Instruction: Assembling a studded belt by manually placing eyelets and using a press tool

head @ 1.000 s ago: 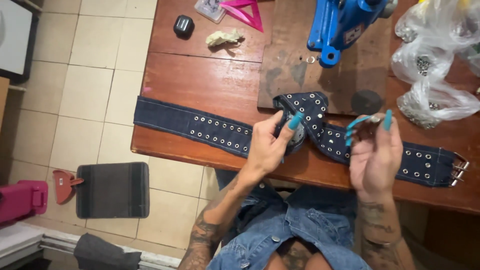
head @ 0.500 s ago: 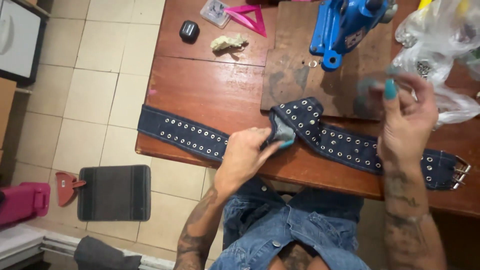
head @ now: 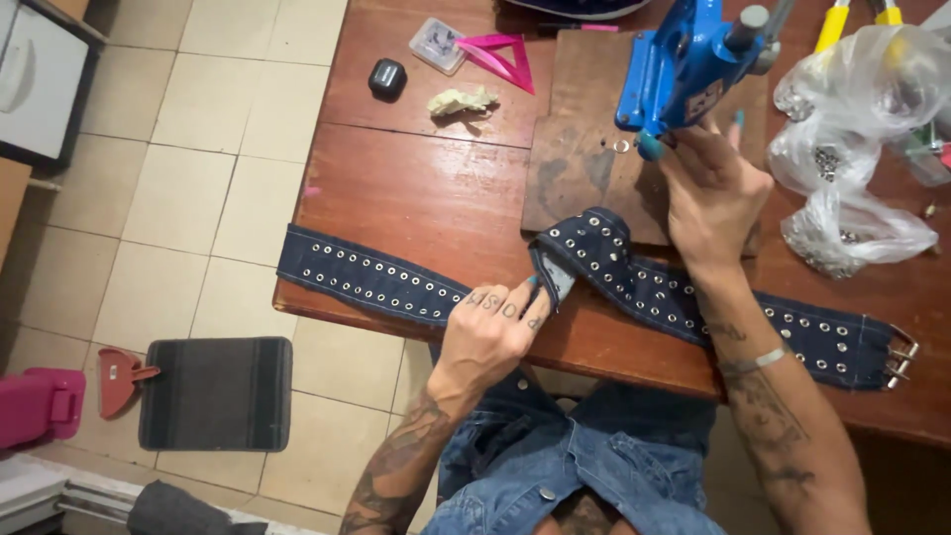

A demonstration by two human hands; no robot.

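Observation:
A dark denim belt (head: 376,277) studded with metal eyelets lies along the front edge of the wooden table (head: 426,188), folded over near its middle. My left hand (head: 495,332) pinches the belt at that fold. My right hand (head: 711,198) reaches up to the base of the blue hand press (head: 684,59), fingers curled at its die; whether it holds a small part I cannot tell. The press stands on a worn wooden board (head: 580,168). The belt's metal buckle (head: 897,357) lies at the far right.
Clear plastic bags of metal eyelets (head: 842,168) sit right of the press. A pink triangle (head: 500,54), a small clear box (head: 436,45), a black round object (head: 386,77) and a crumpled wad (head: 461,101) lie at the back. A dark mat (head: 213,391) lies on the tiled floor.
My right hand rose from the belt's fold, past the plastic bags, to the blue press. My left hand stayed on the fold, holding the belt down near the table's front edge.

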